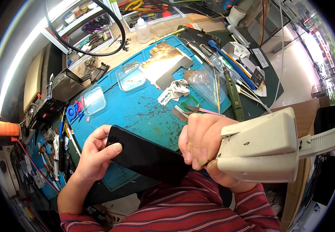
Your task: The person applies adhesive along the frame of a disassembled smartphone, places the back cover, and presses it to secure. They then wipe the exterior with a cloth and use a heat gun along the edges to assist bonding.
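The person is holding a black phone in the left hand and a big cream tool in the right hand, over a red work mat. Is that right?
Not quite: the work mat is blue, not red, as the head view shows. The rest holds: the left hand grips the black phone, and the right hand holds the big cream tool.

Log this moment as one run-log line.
left hand: grips black phone at its end | right hand: holds cream heat gun, nozzle hidden | below: blue work mat | nearby: green rotary tool
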The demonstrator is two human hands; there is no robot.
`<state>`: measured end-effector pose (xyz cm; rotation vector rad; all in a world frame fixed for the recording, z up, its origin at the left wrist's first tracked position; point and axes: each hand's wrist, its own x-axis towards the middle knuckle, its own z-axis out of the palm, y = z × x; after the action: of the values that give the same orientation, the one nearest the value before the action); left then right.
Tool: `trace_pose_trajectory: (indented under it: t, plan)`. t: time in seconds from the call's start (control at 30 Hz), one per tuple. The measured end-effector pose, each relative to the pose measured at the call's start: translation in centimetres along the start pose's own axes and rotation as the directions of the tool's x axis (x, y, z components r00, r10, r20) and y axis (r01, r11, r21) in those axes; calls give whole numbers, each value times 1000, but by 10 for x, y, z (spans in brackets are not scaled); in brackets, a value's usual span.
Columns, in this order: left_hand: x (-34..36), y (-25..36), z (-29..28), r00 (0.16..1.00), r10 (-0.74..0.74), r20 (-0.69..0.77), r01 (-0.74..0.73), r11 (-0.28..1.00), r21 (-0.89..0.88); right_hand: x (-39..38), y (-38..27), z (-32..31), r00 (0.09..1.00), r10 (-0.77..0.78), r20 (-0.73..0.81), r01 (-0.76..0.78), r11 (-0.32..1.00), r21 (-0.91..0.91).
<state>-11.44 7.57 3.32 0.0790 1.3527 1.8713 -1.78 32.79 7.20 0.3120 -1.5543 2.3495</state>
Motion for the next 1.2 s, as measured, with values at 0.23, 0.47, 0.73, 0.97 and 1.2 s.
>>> trace_pose_trajectory:
  t: [0.23,0.47,0.73,0.97,1.2]
  plan:
    - [0,-1,0,1000,5,-26,-5,1000,17,0,4,-4,1000,-24,-7,24,999,34]
    - [1,1,3,1000,16,-16,-15,1000,16,-1,-1,-7,1000,-2,-6,2,1000,10]
    - [1,-1,-1,1000,20,3,-20,1000,17,-5,-1,-8,1000,-4,-31,4,1000,-6]
    - [1,-2,-1,1000,30,0,-30,999,14,-5,0,-11,999,-17,-32,17,1000,-6]
    - [2,-2,1,999,40,-2,-40,999,5,-8,14,-33,982,-142,120,148,988,-40]
